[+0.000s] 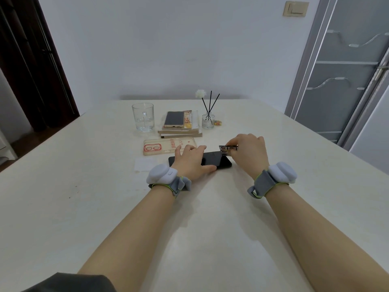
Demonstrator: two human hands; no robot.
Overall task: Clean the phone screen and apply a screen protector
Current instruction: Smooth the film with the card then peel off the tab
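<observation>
Your left hand (189,162) lies flat on the black phone (216,158), fingers straight and slightly spread, pinning its left half to the bench (105,207). Your right hand (249,152) pinches a small printed strip (228,148) between thumb and fingertips, just above the phone's right end. The phone lies crosswise in front of you, with only its middle and right part showing. I cannot tell what the strip is; it may be a dust sticker or a pull tab.

Watch the flat hand. Bare fingers on glass you mean to clean will likely leave smears, and these would be trapped under the protector. If that hand eases off while the strip tugs, the phone could skid on the smooth bench.

Just left of the phone lies a pale thin sheet (145,164), close enough for your wrist to sweep it away. Just beyond the phone is a clear phone case (162,147) with a red camera ring, and nothing is in it. Farther beyond stands a glass mug (143,116) holding a little water. To its right a second phone (174,119) rests on a stack of books (181,133). To the right of those, a small bottle (208,121) holds dark reeds and a white flower.
</observation>
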